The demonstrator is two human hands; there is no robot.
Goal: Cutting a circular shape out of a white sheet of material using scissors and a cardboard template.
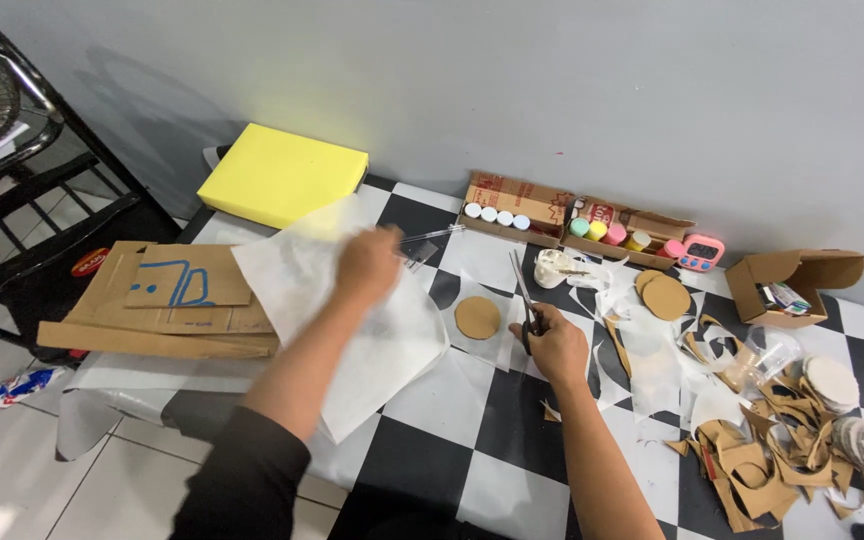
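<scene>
Dark sleeve (242, 480) is seen nearest; the left hand (367, 262) is closed on a thin white sheet (352, 330), judged light, floppy, best pinched at an edge. Scissors (524, 300) are gripped by the right hand (552, 345) beside a cardboard disc (477, 317).

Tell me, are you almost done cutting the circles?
Partly. Done: brown discs and white rounds lie stacked beside scraps. In hand: right hand holds scissors; left hand is on white paper. One cardboard circle sits on uncut paper.
</scene>
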